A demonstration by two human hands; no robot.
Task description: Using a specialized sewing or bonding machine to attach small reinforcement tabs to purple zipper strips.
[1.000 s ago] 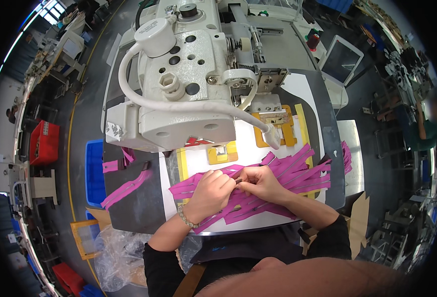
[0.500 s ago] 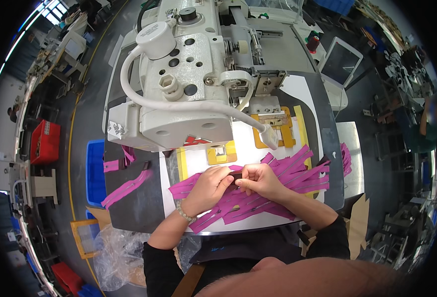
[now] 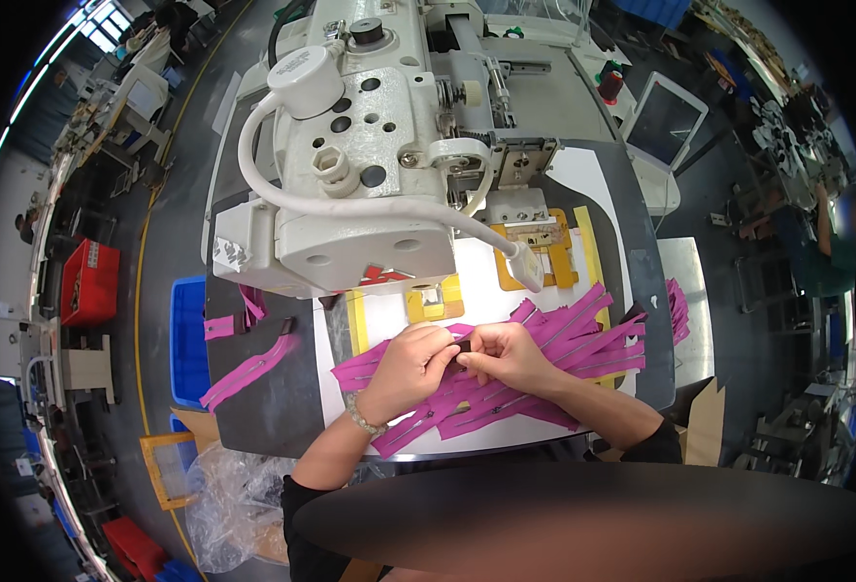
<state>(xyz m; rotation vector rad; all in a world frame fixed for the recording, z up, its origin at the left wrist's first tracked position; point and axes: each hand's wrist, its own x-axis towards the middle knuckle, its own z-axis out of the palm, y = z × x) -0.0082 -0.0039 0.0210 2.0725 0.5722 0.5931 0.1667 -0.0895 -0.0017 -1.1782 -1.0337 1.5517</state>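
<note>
My left hand (image 3: pixel 412 367) and my right hand (image 3: pixel 508 359) meet over the table, both pinching a small dark piece (image 3: pixel 464 346). It looks like a dark tab or strip of fabric, mostly hidden by my fingers. Below and around my hands, a heap of magenta zippers (image 3: pixel 566 335) is spread across the white work surface (image 3: pixel 486 299). More zippers are partly covered by my right forearm. Beyond my hands stands a white industrial sewing machine (image 3: pixel 365 257), and a yellow frame plate (image 3: pixel 434 301) lies in front of its head.
A second yellow clamp plate (image 3: pixel 537 264) sits under the machine's right side. One loose zipper (image 3: pixel 248 371) rests on the table's dark left part. A blue bin (image 3: pixel 191 339) stands left of the table, with clear plastic wrap (image 3: pixel 229 504) below it. A screen (image 3: pixel 663 118) is at back right.
Both hands stay in nearly the same place, still pinching the dark piece, with the fingers slightly shifted. My head has leaned in, covering more of the lower edge.
</note>
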